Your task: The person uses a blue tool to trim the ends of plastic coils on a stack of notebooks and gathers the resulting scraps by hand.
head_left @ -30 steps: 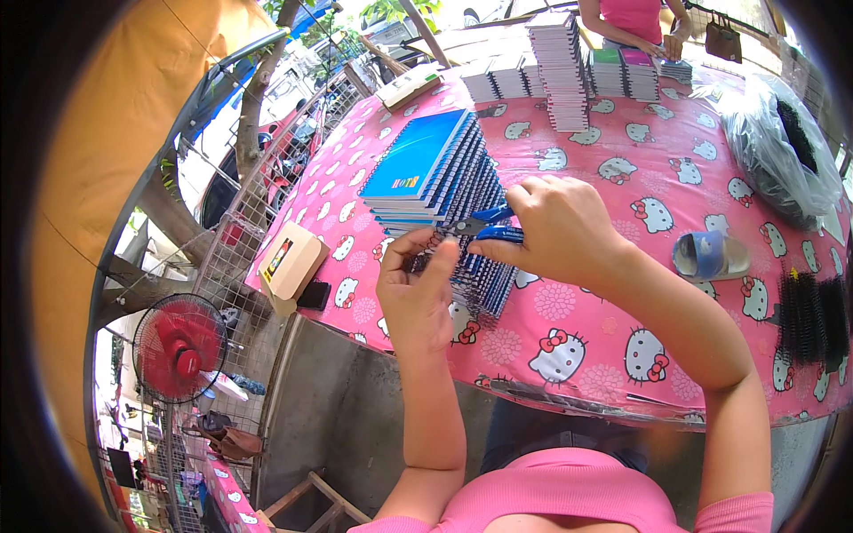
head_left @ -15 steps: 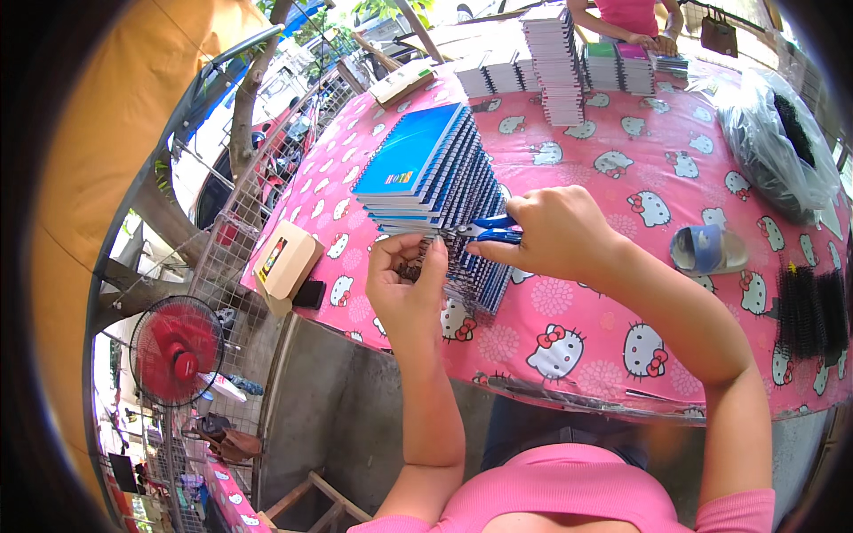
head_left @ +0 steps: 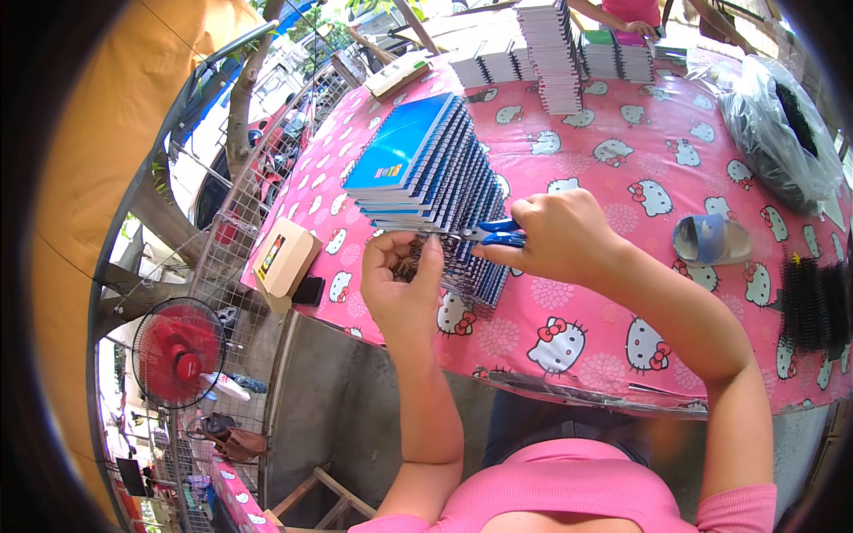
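Observation:
A slanted stack of blue spiral-bound notebooks (head_left: 425, 169) lies on a table with a pink cartoon-cat cloth (head_left: 586, 320). My right hand (head_left: 558, 238) grips blue-handled pliers (head_left: 494, 234), their tip pointing left at the wire binding on the stack's near edge. My left hand (head_left: 402, 282) is cupped just left of the tip, fingers curled around small dark wire bits, with the thumb against the binding.
A roll of blue tape (head_left: 711, 240) and black binding combs (head_left: 813, 302) lie to the right, with a clear bag (head_left: 777, 133) of more combs behind. Notebook stacks (head_left: 551, 53) and another person's hand are at the far edge. A cardboard box (head_left: 284, 258) and red fan (head_left: 178, 351) are to the left.
My left hand has moved up closer to the pliers' tip and the stack's edge. The right hand keeps its place with the pliers.

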A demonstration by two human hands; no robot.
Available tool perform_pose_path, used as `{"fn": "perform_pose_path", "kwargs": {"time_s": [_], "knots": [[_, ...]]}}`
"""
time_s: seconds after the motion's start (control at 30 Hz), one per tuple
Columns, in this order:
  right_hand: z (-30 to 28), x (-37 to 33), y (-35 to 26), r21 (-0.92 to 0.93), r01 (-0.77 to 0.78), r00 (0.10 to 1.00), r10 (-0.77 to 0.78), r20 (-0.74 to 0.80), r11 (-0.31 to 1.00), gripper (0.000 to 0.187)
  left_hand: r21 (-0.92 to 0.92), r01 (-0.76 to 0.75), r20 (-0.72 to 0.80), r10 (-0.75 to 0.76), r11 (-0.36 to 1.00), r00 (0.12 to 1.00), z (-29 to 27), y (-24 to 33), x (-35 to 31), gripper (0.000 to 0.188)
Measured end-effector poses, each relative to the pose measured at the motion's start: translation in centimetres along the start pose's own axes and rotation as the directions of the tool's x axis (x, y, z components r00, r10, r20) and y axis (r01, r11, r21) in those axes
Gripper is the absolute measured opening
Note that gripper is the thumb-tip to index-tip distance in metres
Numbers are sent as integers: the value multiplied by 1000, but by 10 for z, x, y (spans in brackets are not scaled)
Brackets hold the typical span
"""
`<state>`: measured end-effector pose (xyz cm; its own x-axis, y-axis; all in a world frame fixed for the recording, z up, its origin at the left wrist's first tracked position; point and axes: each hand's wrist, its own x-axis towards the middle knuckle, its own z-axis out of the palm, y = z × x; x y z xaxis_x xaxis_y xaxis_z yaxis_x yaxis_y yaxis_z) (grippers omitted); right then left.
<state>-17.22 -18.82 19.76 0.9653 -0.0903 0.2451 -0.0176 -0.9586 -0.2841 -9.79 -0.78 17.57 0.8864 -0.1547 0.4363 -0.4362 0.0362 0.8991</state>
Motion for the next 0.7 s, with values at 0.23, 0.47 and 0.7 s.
{"fn": "perform_pose_path", "kwargs": {"time_s": [0.23, 0.47, 0.7], "knots": [[32, -2, 22, -181, 224, 785, -288, -549, 958, 60, -58, 207, 28, -206, 977, 978, 9, 12, -12, 28], [5, -8, 2, 91, -73, 992, 63, 106, 993, 63, -66, 213, 2, -213, 975, 977, -2, 0, -8, 35], [33, -2, 10, -41, 160, 931, -165, -326, 986, 64, -15, 180, 59, -179, 984, 982, 3, 0, -13, 33]]}}
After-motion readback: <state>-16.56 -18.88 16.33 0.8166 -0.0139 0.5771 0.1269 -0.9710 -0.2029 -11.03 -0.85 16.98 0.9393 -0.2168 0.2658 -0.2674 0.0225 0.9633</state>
